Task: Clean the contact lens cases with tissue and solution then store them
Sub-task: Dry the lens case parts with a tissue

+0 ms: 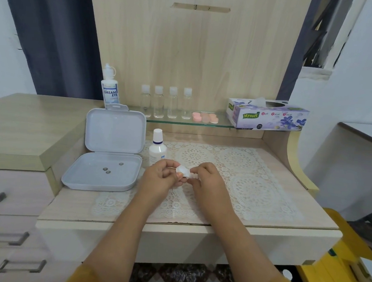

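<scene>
1. The left hand and right hand meet over the lace mat, both pinching one small white contact lens case between curled fingers; whether tissue is wrapped in there I cannot tell.
2. Judging from this, the wiping or cap-twisting step is in hand; next the case wants either solution or storing.
3. A small solution bottle stands just beside the left hand at 11 o'clock, easily knocked.
4. The open storage box lies at 9 o'clock, near the table step.
5. At 1 o'clock, on the glass shelf, sit pink cases and the tissue box.
6. Open mat lies toward 3 o'clock.
</scene>
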### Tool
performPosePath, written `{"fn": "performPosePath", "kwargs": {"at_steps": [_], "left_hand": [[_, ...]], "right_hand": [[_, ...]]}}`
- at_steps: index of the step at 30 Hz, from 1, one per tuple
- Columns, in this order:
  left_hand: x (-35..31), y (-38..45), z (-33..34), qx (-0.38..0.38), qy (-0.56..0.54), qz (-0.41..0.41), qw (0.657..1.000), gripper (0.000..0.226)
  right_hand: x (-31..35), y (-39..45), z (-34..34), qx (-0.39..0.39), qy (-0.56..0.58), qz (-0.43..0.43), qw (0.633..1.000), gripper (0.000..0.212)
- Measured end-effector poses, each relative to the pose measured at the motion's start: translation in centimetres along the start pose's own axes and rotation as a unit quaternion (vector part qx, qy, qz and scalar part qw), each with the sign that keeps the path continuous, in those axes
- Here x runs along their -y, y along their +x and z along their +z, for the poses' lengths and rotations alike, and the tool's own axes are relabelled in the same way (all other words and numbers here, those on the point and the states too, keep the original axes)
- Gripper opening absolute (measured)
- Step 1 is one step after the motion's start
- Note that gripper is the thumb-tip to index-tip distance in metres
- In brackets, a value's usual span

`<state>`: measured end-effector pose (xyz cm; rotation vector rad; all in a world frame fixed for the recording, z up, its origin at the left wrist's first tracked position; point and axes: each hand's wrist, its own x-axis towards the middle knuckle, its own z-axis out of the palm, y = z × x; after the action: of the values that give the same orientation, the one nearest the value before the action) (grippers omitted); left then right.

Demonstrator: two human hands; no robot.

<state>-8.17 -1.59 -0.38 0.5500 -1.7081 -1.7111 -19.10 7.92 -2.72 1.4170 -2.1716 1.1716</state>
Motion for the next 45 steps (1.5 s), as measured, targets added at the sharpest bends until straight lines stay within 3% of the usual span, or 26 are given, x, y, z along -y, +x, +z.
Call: {"fn": "performPosePath", "kwargs": {"at_steps": [6, 11, 18, 23, 30, 35, 40, 45], "left_hand": [[0.3, 0.1, 0.2, -0.004, 0.027, 0.005, 1.0, 0.021], [0.4, 0.2, 0.2, 0.013, 0.039, 0.009, 0.999, 0.042], [0.2, 0.0, 0.2, -0.012, 0.018, 0.012, 1.0, 0.029], [0.3, 0.0, 0.3, -0.008, 0.044, 0.02, 0.999, 0.03], [0.4, 0.2, 0.1, -0.024, -0.001, 0.012, 1.0, 0.029], [0.0, -0.1, 0.3, 0.004, 0.017, 0.021, 1.0, 0.027], [0.0, -0.3, 0.3, 0.033, 0.035, 0.016, 0.999, 0.031], [-0.1, -0.3, 0.3, 0.01, 0.053, 0.029, 0.998, 0.03]], "right_hand": [[-0.1, 0.1, 0.4, -0.002, -0.044, -0.024, 0.999, 0.017], [0.2, 0.0, 0.2, -0.015, -0.034, -0.038, 0.999, 0.012], [0.4, -0.1, -0.1, -0.009, -0.016, -0.022, 1.0, 0.025], [-0.1, 0.0, 0.4, 0.008, -0.054, -0.008, 0.998, 0.017], [0.3, 0.3, -1.3, -0.017, 0.108, 0.063, 0.992, 0.009], [0.8, -0.2, -1.5, 0.006, 0.141, 0.016, 0.99, 0.036], [0.6, -0.1, -1.1, -0.05, 0.118, 0.002, 0.992, 0.022], [0.4, -0.1, -0.6, -0.019, 0.088, -0.054, 0.995, 0.027]]}}
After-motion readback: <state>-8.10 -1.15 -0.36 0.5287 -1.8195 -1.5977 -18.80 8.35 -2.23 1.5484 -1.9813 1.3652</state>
